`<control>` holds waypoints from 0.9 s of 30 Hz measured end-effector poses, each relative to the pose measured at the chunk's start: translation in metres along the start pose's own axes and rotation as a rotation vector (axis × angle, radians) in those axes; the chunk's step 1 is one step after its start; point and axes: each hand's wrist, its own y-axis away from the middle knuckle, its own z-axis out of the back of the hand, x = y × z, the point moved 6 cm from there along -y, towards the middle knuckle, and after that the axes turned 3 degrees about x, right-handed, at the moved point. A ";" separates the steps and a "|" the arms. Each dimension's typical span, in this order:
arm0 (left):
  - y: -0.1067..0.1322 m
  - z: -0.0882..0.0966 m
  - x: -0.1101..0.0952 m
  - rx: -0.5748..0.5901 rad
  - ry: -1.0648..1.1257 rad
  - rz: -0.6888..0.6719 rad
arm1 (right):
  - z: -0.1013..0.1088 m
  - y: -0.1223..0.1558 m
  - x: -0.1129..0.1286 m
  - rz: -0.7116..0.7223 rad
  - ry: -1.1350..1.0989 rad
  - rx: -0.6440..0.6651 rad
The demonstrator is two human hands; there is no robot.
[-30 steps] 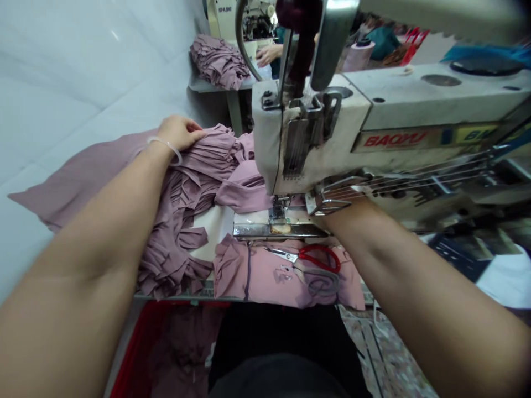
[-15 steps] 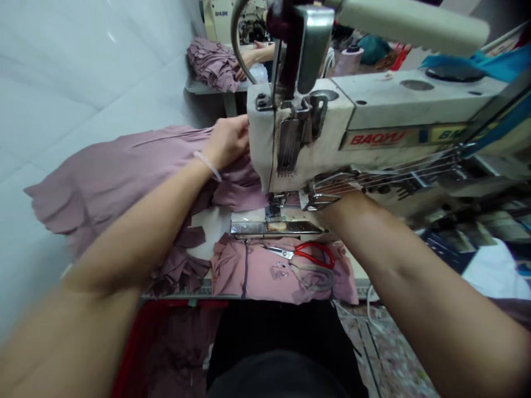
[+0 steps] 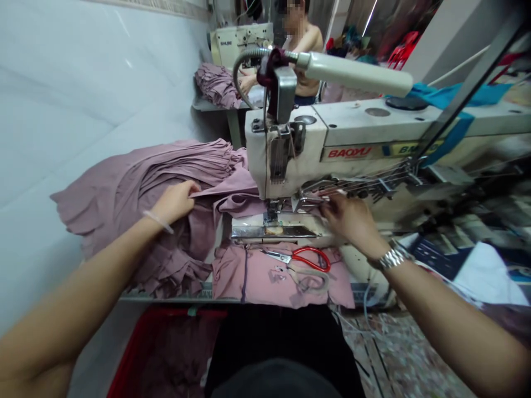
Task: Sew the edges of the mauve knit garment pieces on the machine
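My left hand (image 3: 174,202) is closed on a mauve fabric piece (image 3: 215,190) at the edge of a big stack of mauve fabric (image 3: 124,188) left of the sewing machine (image 3: 352,149). My right hand (image 3: 348,218), with a metal watch on the wrist, reaches under the machine arm just right of the needle plate (image 3: 274,229); its fingers are curled, and what they hold is hidden. Red-handled scissors (image 3: 311,258) lie on pink cloth (image 3: 257,276) at the table's front edge.
A red bin (image 3: 136,354) with more mauve fabric sits under the table on the left. Behind, another person works at a second sewing machine (image 3: 240,38) beside a pile of mauve pieces (image 3: 218,85). A white wall runs along the left.
My left hand came back from beside the machine head toward me and now grips fabric lower on the stack. My right hand has slid out from under the machine arm into view.
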 end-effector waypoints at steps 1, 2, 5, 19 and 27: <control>0.005 0.008 0.004 -0.008 0.080 0.046 | 0.005 0.011 0.001 0.001 -0.006 0.004; 0.010 0.015 0.006 -0.012 0.164 0.086 | 0.010 0.022 0.002 0.004 -0.041 0.005; 0.024 0.035 -0.001 -0.018 0.326 0.139 | 0.024 0.051 -0.003 -0.027 -0.315 -0.017; 0.066 0.034 -0.027 0.028 0.434 0.136 | 0.047 0.078 0.013 -0.031 -0.432 -0.257; 0.085 0.048 0.020 -0.061 0.209 0.345 | 0.044 0.086 -0.023 -0.292 -0.824 -0.336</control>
